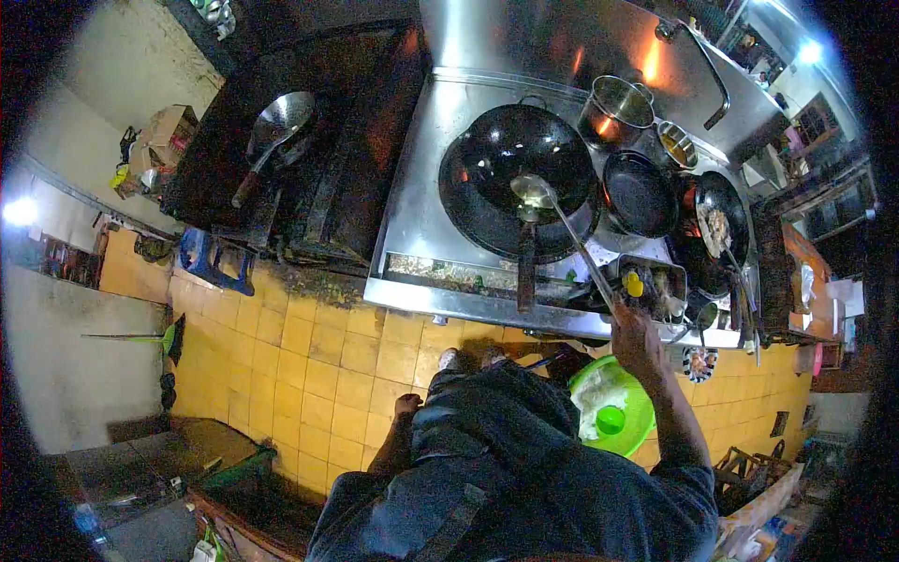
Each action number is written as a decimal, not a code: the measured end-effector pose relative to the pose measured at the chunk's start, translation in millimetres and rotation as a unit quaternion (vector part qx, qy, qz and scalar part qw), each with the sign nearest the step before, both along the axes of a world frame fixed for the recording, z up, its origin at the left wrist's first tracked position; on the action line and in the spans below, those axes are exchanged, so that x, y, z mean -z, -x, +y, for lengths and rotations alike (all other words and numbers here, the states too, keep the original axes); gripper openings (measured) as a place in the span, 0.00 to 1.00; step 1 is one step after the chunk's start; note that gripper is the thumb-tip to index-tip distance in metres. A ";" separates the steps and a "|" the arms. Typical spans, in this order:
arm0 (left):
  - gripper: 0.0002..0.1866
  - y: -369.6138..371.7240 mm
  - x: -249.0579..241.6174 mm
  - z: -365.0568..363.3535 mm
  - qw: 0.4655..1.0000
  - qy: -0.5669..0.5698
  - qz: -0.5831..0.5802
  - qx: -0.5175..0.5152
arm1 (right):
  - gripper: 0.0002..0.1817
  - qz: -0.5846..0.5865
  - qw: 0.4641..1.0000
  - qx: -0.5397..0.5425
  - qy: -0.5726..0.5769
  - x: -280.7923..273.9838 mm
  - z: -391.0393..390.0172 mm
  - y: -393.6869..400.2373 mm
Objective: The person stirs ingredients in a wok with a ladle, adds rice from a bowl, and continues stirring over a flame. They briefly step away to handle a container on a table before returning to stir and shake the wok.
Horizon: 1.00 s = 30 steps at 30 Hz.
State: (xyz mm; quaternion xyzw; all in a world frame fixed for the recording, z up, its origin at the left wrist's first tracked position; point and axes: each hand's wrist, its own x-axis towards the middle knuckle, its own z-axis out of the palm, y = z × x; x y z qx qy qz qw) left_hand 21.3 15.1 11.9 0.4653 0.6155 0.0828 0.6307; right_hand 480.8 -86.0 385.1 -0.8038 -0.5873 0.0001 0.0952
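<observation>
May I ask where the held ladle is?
In the head view, the ladle is right of centre, reaching from the right hand over the large wok.

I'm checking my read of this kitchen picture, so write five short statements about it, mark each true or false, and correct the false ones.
1. The right hand holds a ladle. True.
2. The left hand also holds it. False: that hand is down by the person's left side.
3. Seen from above, the ladle's bowl lies within the large wok's outline. True.
4. The green tub is on the person's left. False: it is on the right.
5. The floor tiles are yellow. True.
</observation>
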 end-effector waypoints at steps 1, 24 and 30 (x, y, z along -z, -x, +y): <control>0.15 -3.9 -1.7 1.3 1.000 0.021 -0.008 -0.016 | 0.25 0.000 1.000 -0.001 0.001 5.6 -3.1 4.6; 0.11 -9.0 -4.2 18.0 0.997 0.050 -0.021 -0.049 | 0.22 0.681 0.671 0.281 -0.088 14.7 110.5 79.5; 0.10 4.7 29.4 14.6 0.994 0.059 -0.069 -0.065 | 0.23 0.541 0.810 0.215 -0.073 87.1 128.6 69.0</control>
